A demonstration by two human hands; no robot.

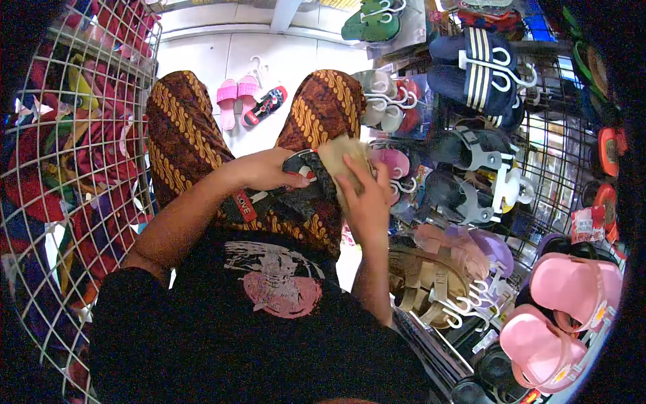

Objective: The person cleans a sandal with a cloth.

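Observation:
My left hand is closed around a dark slide sandal above my lap. The sandal has a red label reading "LOVE" and a red, white and black pattern at its upper end. My right hand presses a beige cloth against the right side of the sandal, its fingers bent over the cloth. The cloth is blurred and covers part of the sandal. On the floor between my knees lie a similar dark patterned sandal and a pair of pink slides with a white hanger.
At my left rises a wire mesh rack with colourful items behind it. Close on my right, sandals hang on a black grid, among them navy striped slides, brown sandals and pink clogs. White floor tiles lie ahead.

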